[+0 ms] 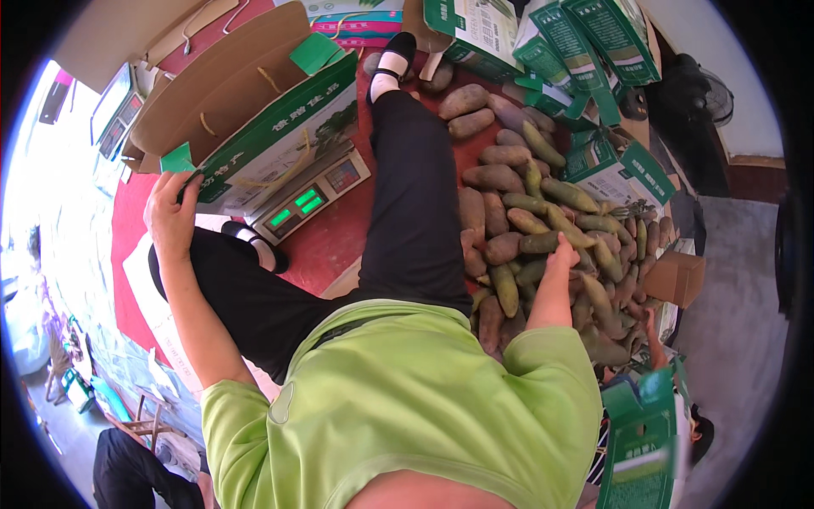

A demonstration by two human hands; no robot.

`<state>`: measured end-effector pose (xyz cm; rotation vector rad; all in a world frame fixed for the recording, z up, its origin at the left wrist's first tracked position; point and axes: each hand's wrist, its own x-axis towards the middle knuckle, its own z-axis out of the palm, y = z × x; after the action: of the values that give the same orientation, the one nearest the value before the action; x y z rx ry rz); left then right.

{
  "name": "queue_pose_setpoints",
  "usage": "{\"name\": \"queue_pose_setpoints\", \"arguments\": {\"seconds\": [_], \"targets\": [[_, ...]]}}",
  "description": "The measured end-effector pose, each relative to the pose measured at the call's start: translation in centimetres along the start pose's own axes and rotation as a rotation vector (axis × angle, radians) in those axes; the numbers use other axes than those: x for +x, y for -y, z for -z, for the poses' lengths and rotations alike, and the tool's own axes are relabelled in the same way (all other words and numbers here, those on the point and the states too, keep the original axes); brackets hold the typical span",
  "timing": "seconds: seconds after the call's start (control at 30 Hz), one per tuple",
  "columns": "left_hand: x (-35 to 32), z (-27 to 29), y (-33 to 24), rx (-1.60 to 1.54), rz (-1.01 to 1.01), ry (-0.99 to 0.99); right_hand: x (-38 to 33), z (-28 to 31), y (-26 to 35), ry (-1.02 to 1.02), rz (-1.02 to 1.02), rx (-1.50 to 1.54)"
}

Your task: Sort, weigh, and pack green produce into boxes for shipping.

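My left hand (172,212) grips the near corner of an open green and white carton (254,110) with a brown cardboard inside. The carton rests on a flat scale (309,204) with green lit displays. My right hand (561,254) reaches down into a pile of sweet potatoes (500,182), brownish and greenish, heaped on the floor to my right. Its fingers lie on a greenish tuber (539,243) and are partly hidden, so whether they grasp it is unclear. My green shirt and black trousers fill the middle of the view.
A red mat (335,242) lies under the scale and my legs. Several folded green cartons (585,42) are stacked at the back right, and another (649,441) is at the lower right. A small brown box (676,278) sits beside the pile. Another person's hand (651,327) reaches in.
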<state>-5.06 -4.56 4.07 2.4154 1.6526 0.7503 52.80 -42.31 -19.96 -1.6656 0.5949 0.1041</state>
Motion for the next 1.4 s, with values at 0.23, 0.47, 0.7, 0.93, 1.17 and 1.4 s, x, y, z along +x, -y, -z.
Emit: {"name": "queue_pose_setpoints", "arguments": {"seconds": [0.23, 0.47, 0.7, 0.93, 1.17, 1.4], "targets": [[0.3, -0.2, -0.1, -0.008, -0.039, -0.017, -7.2, -9.9, 1.9, 0.638, 0.646, -0.235], [0.1, 0.1, 0.2, -0.006, -0.056, -0.013, -25.7, -19.4, 13.4, 1.147, 0.802, 0.040], [0.1, 0.2, 0.3, 0.006, -0.066, -0.010, -42.8, -22.8, 18.5, 1.600, 0.902, 0.351], [-0.1, 0.5, 0.0, 0.001, -0.072, 0.037, -49.5, -24.5, 16.5, 1.384, 1.574, 0.136], [-0.2, 0.7, -0.3, -0.051, -0.080, 0.018, -52.5, -25.7, 12.6, 1.479, 1.486, 0.153], [0.0, 0.0, 0.1, -0.108, -0.120, 0.030, -50.0, -25.2, 9.1, 1.435, 1.494, -0.199]]}}
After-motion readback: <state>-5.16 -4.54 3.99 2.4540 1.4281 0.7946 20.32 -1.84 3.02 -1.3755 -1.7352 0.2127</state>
